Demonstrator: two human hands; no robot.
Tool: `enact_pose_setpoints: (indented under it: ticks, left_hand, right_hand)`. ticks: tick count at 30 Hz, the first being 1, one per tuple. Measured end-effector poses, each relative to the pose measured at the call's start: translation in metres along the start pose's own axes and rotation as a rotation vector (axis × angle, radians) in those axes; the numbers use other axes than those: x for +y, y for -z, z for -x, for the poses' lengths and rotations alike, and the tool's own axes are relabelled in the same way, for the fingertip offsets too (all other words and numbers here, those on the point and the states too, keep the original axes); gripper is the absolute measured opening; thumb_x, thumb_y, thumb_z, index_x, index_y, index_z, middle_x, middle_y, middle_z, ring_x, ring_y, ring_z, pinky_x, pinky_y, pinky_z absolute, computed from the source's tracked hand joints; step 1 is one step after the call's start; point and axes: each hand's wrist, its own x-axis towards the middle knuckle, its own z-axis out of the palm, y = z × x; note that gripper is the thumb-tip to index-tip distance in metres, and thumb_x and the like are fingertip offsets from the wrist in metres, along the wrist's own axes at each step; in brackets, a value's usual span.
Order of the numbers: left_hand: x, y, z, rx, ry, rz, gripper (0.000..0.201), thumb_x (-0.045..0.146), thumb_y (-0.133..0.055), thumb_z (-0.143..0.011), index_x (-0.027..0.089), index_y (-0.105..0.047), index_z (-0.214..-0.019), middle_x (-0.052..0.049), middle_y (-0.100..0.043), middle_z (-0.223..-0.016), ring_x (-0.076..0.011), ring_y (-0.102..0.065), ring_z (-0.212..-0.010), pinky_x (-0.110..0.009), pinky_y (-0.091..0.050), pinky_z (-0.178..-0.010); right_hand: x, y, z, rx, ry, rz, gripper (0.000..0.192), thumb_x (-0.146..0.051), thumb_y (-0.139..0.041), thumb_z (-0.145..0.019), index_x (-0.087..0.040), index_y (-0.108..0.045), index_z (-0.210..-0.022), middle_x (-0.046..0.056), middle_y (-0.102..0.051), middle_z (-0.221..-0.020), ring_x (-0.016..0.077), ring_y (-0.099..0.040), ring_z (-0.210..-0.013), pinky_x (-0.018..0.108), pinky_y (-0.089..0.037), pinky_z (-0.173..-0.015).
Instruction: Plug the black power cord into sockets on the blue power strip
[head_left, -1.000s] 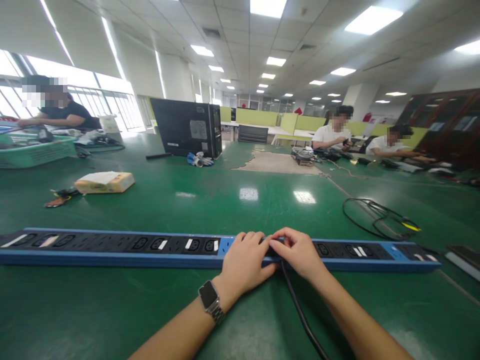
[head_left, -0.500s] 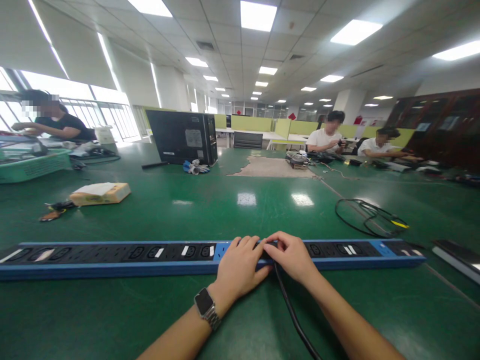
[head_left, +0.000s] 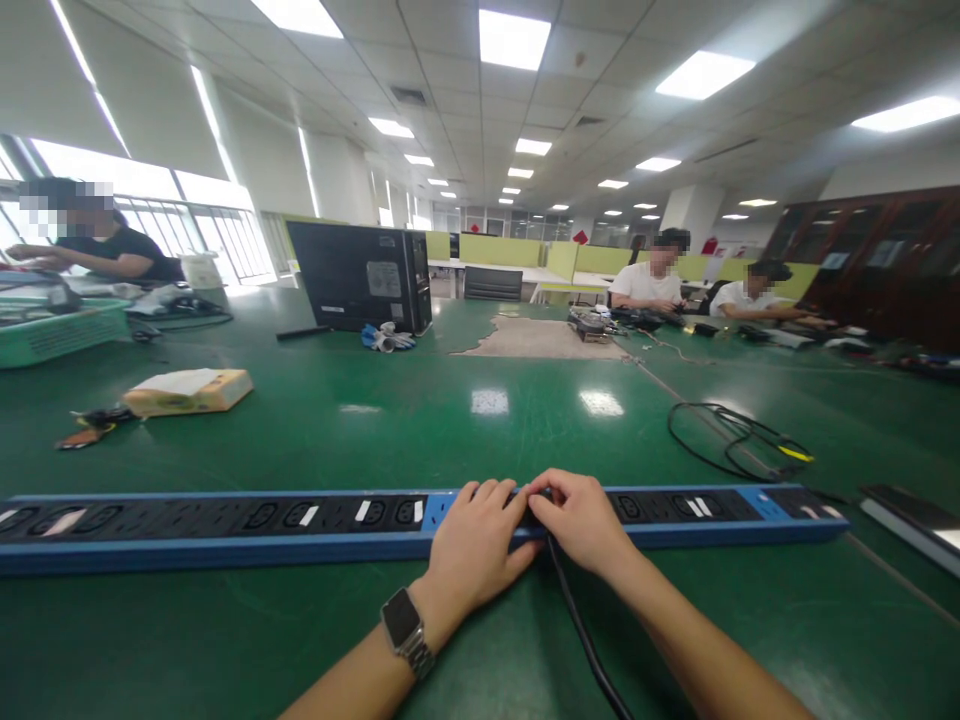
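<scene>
A long blue power strip (head_left: 225, 515) with black sockets lies across the green table (head_left: 420, 420) in front of me. My left hand (head_left: 472, 545), with a watch on its wrist, rests flat on the strip's middle. My right hand (head_left: 581, 520) sits just to its right, fingers pinched on a black plug at the strip. The plug itself is mostly hidden under my fingers. Its black cable (head_left: 581, 630) runs from under my hands toward me and off the bottom edge.
A coiled black cable (head_left: 731, 440) lies at the right, another strip (head_left: 911, 515) at the far right. A yellow box (head_left: 187, 390) sits at the left, a black computer case (head_left: 360, 275) behind. Other people sit at the left and at the back right.
Both hands stay on the strip's middle. The view has tilted up slightly, so the strip and hands sit lower in frame.
</scene>
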Motion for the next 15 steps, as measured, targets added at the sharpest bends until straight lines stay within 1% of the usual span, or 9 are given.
enact_pose_setpoints:
  ticks: [2, 4, 5, 7, 8, 9, 11, 13, 15]
  left_hand:
    - [0.000, 0.000, 0.000, 0.005, 0.001, -0.001, 0.049, 0.047, -0.056, -0.085, 0.022, -0.053, -0.126, -0.008, -0.057, -0.124, -0.0266, -0.050, -0.112, -0.044, -0.037, -0.099]
    - [0.001, 0.000, 0.000, 0.012, -0.002, -0.004, 0.052, 0.049, -0.054, -0.086, 0.022, -0.051, -0.130, -0.009, -0.057, -0.125, -0.0267, -0.051, -0.112, -0.044, -0.037, -0.098]
    - [0.001, 0.000, 0.000, 0.014, -0.004, -0.007, 0.053, 0.050, -0.054, -0.086, 0.021, -0.050, -0.131, -0.009, -0.057, -0.125, -0.0270, -0.050, -0.112, -0.044, -0.037, -0.099]
    - [0.000, 0.000, 0.000, 0.013, -0.009, -0.013, 0.055, 0.050, -0.054, -0.086, 0.021, -0.049, -0.132, -0.010, -0.056, -0.127, -0.0274, -0.050, -0.113, -0.044, -0.036, -0.099]
    - [0.000, -0.001, 0.000, 0.012, -0.009, -0.015, 0.055, 0.050, -0.054, -0.086, 0.021, -0.049, -0.133, -0.010, -0.056, -0.127, -0.0275, -0.050, -0.114, -0.044, -0.036, -0.100]
    - [0.000, -0.001, 0.000, 0.011, -0.009, -0.015, 0.055, 0.050, -0.053, -0.086, 0.021, -0.049, -0.133, -0.010, -0.056, -0.128, -0.0276, -0.050, -0.115, -0.044, -0.036, -0.100]
    - [-0.001, -0.002, 0.000, 0.008, -0.008, -0.016, 0.054, 0.050, -0.051, -0.088, 0.021, -0.049, -0.133, -0.010, -0.056, -0.129, -0.0276, -0.049, -0.116, -0.044, -0.035, -0.100]
    - [-0.001, -0.002, 0.000, 0.006, -0.007, -0.018, 0.054, 0.050, -0.051, -0.088, 0.021, -0.049, -0.133, -0.010, -0.056, -0.129, -0.0277, -0.049, -0.116, -0.044, -0.035, -0.101]
    - [-0.001, -0.002, 0.000, 0.003, -0.007, -0.018, 0.054, 0.050, -0.051, -0.088, 0.021, -0.049, -0.133, -0.010, -0.056, -0.128, -0.0275, -0.050, -0.116, -0.044, -0.035, -0.101]
  right_hand:
    - [-0.011, 0.014, 0.000, 0.049, 0.025, -0.029, 0.019, -0.028, -0.054, -0.076, -0.018, -0.070, -0.077, -0.004, -0.051, -0.055, 0.0099, -0.045, -0.053, 0.023, -0.033, -0.052]
    - [-0.022, 0.037, 0.000, 0.113, 0.051, -0.036, 0.021, -0.031, -0.054, -0.077, -0.017, -0.069, -0.082, -0.004, -0.049, -0.055, 0.0100, -0.045, -0.053, 0.022, -0.034, -0.052]
    - [-0.025, 0.050, 0.000, 0.129, 0.062, -0.016, 0.023, -0.033, -0.055, -0.078, -0.018, -0.069, -0.087, -0.005, -0.049, -0.056, 0.0100, -0.045, -0.053, 0.022, -0.034, -0.052]
    - [-0.024, 0.078, -0.001, 0.117, 0.049, 0.058, 0.033, -0.038, -0.055, -0.079, -0.018, -0.067, -0.102, -0.006, -0.049, -0.055, 0.0106, -0.046, -0.052, 0.022, -0.034, -0.050]
    - [-0.019, 0.091, -0.001, 0.090, 0.026, 0.112, 0.034, -0.039, -0.053, -0.080, -0.018, -0.067, -0.103, -0.005, -0.052, -0.055, 0.0113, -0.048, -0.052, 0.023, -0.034, -0.051]
    - [-0.010, 0.103, -0.002, 0.054, -0.004, 0.174, 0.033, -0.039, -0.053, -0.079, -0.018, -0.069, -0.099, -0.004, -0.056, -0.057, 0.0120, -0.050, -0.053, 0.024, -0.035, -0.051]
    - [0.014, 0.125, -0.002, -0.022, -0.079, 0.277, 0.028, -0.036, -0.053, -0.077, -0.019, -0.072, -0.089, -0.001, -0.066, -0.067, 0.0140, -0.057, -0.059, 0.025, -0.040, -0.056]
    - [0.042, 0.142, 0.000, -0.094, -0.143, 0.364, 0.025, -0.033, -0.053, -0.075, -0.021, -0.073, -0.084, 0.000, -0.071, -0.073, 0.0157, -0.061, -0.064, 0.026, -0.043, -0.059]
    - [0.068, 0.155, 0.002, -0.091, -0.160, 0.437, 0.024, -0.032, -0.054, -0.073, -0.023, -0.075, -0.080, 0.000, -0.073, -0.078, 0.0178, -0.064, -0.072, 0.026, -0.046, -0.066]
